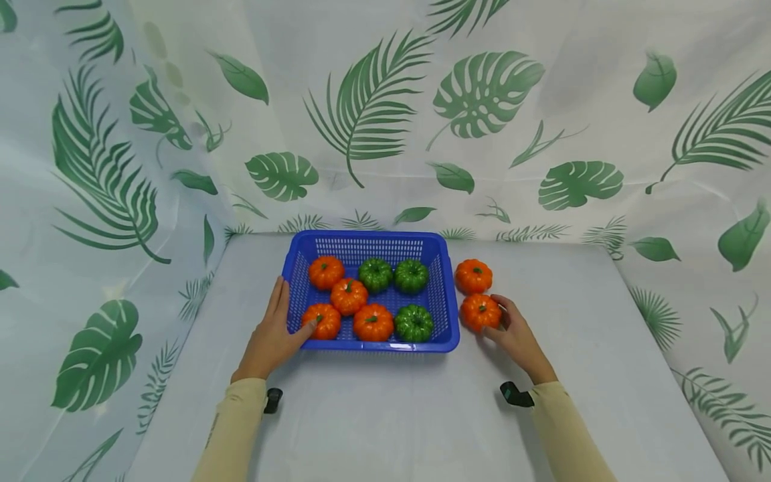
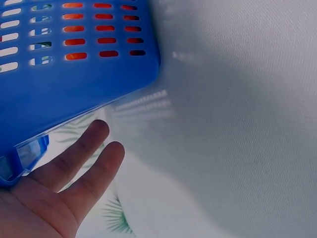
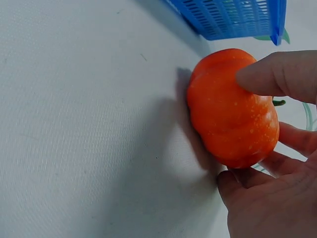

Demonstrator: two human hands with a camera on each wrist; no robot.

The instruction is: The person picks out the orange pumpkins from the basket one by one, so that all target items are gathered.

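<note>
A blue basket holds several orange pumpkins and three green ones. My left hand lies at its left side, thumb over the near rim by an orange pumpkin, other fingers straight along the outer wall; in the left wrist view two fingers of the hand extend below the basket wall. To the right of the basket, my right hand grips an orange pumpkin, thumb on one side and fingers curled round the other, as the right wrist view shows with the hand and pumpkin.
Another orange pumpkin stands just behind the gripped one, right of the basket. A white table surface spreads under everything. Leaf-patterned curtains hang at the back and both sides.
</note>
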